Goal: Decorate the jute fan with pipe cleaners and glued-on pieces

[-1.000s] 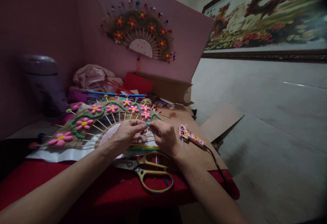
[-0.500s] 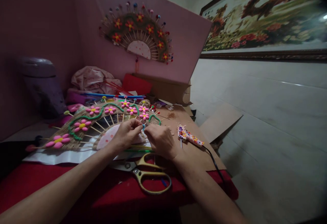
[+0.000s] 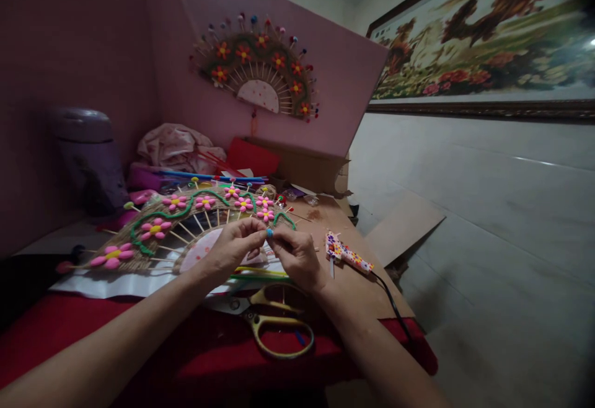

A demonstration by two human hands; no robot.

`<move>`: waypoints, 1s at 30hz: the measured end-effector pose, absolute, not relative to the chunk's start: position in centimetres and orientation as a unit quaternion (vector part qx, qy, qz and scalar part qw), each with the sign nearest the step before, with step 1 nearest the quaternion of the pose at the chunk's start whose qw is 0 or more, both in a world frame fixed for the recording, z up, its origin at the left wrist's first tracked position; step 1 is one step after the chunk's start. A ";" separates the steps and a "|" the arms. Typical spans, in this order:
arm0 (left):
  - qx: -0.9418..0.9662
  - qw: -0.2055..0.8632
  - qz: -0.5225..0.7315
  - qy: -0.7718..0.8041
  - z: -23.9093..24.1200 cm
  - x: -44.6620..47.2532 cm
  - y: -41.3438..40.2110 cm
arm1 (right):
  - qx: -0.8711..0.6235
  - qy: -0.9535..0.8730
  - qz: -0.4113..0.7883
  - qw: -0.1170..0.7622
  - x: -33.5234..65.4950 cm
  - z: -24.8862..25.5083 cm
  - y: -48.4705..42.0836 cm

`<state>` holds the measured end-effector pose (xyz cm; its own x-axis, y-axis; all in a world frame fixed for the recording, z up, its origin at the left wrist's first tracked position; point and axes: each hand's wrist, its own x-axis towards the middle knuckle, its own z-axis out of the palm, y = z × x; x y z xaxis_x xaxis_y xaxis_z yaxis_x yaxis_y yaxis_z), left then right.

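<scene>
Fingertips of my left hand (image 3: 240,242) and my right hand (image 3: 298,254) meet around a small blue pipe-cleaner coil (image 3: 269,233), both closed in a pinch. Just behind and to the left lies a fan-shaped craft (image 3: 139,214) of twine and wooden sticks, with pink flowers and a wavy green strip. My left hand covers part of its white half-round base (image 3: 198,252). Scissors (image 3: 281,335) with yellow handles lie below my hands on the red cloth. To the right of my right hand rests a flower-patterned glue gun (image 3: 346,255).
Yellow and green pipe cleaners (image 3: 263,271) lie beneath my hands. Blue sticks (image 3: 211,177), a red sheet (image 3: 252,156) and crumpled pink cloth (image 3: 179,147) fill the back. A purple bottle (image 3: 90,160) stands left. The glue gun's black cord (image 3: 394,299) crosses the cardboard (image 3: 367,293).
The blue coil shows more plainly between my fingertips, and my hands have turned slightly. The whole view has shifted a little, so things sit slightly right and lower.
</scene>
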<state>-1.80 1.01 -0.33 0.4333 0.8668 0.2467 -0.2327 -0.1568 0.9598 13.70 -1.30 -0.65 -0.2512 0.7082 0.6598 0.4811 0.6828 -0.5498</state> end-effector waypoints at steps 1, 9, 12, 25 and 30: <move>0.611 0.566 0.482 0.271 -0.4 -1.7 1.0 | -0.387 -0.778 0.121 0.479 13.5 -0.7 -1.4; 0.671 0.441 0.505 0.316 -0.3 -1.6 0.9 | -0.415 -0.775 0.098 0.465 13.5 -1.0 -1.5; 0.677 0.459 0.486 0.308 -0.1 -1.8 1.0 | -0.413 -0.789 0.087 0.446 13.8 -0.8 -1.5; 0.702 0.434 0.475 0.304 0.4 -2.0 0.7 | -0.379 -0.803 0.187 0.421 14.8 -0.5 -0.6; 0.711 0.470 0.410 0.326 0.8 -2.4 1.0 | -0.387 -0.824 0.158 0.382 15.3 -0.2 -0.7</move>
